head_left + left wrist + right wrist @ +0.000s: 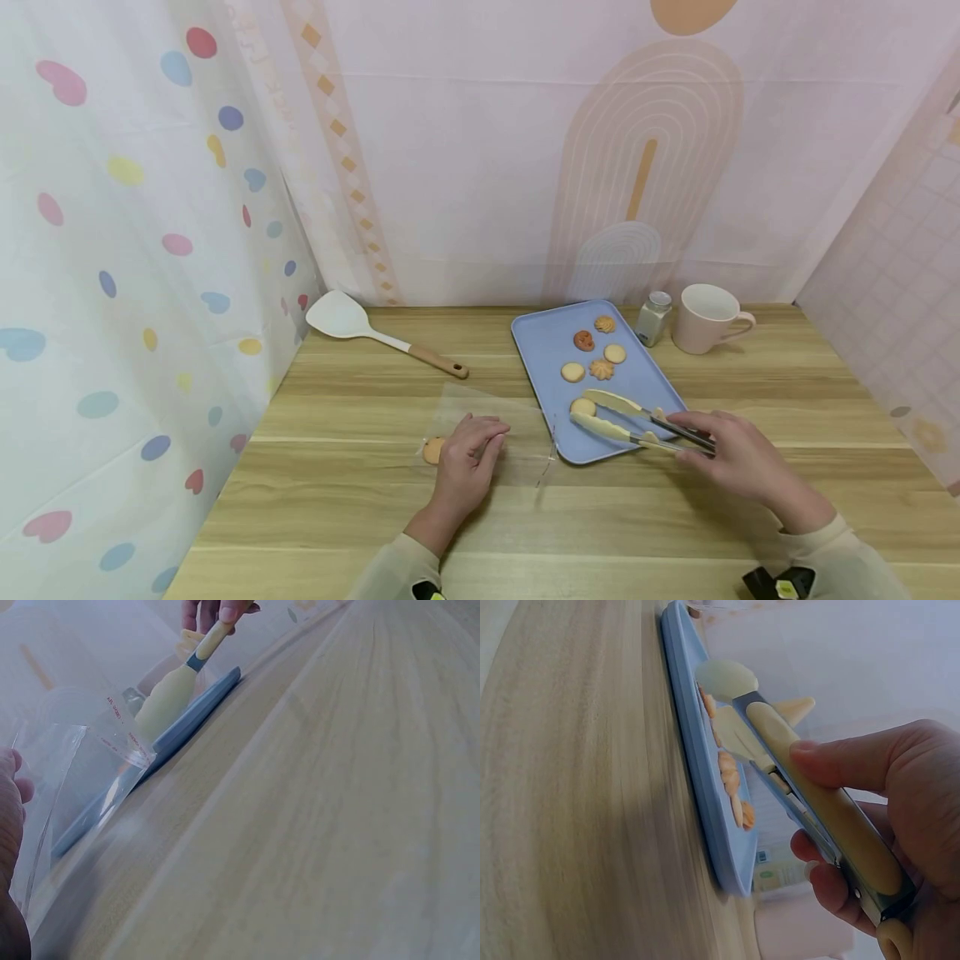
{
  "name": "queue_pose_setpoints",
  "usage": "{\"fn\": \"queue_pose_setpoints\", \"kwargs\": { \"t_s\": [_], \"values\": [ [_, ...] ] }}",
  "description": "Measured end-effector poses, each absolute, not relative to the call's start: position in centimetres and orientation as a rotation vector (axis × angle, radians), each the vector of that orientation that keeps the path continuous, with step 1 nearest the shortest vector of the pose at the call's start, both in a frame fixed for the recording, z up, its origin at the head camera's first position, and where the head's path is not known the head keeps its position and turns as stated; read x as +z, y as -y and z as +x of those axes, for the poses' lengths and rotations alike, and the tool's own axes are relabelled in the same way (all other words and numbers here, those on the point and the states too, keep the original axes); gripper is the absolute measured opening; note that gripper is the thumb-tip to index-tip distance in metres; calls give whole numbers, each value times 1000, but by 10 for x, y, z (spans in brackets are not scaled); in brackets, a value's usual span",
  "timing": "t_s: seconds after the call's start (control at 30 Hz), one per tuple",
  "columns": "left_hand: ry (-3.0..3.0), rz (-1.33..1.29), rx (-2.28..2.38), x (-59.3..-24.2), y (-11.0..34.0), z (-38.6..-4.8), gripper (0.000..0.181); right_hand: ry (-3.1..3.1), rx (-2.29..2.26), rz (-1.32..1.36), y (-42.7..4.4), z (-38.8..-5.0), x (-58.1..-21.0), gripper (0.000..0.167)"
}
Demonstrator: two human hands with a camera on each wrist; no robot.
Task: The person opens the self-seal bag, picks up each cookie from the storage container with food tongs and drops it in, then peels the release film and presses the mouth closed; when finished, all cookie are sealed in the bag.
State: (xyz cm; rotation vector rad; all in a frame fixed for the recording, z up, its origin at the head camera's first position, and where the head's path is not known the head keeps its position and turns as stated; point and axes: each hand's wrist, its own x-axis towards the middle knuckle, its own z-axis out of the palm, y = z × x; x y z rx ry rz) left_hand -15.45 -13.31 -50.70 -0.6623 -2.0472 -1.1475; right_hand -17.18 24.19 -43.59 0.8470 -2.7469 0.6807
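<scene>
Across the tabletop (pixel 300 533), a blue tray (pixel 555 342) lies towards one o'clock, with a clear bag (pixel 517 454) at its eight o'clock. The left hand (pixel 467 458) rests over the bag; whether its grip pinches the film, I cannot tell. Off the tray's four o'clock side, the right hand (pixel 738 458) grips the tongs (pixel 618 403), whose tips stand apart either side of a pale cookie (pixel 582 407) towards seven o'clock on the tray. A second cookie (pixel 432 451) shows at the bag's nine o'clock end. Picking up seems the step in hand; next calls for a gentle, even squeeze before lifting.
</scene>
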Motion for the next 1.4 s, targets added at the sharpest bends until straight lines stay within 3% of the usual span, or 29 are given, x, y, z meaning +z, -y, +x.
{"fn": "queue_pose_setpoints", "kwargs": {
  "t_s": [0.9, 1.4],
  "values": [
    [2077, -644, -1129, -509, 133, -157, 11, 2541, 852, 986, -232, -130, -426, 53],
    [2040, -652, -1129, -509, 131, -157, 11, 2553, 906, 1119, -201, -137, -439, 46]
  ]
}}
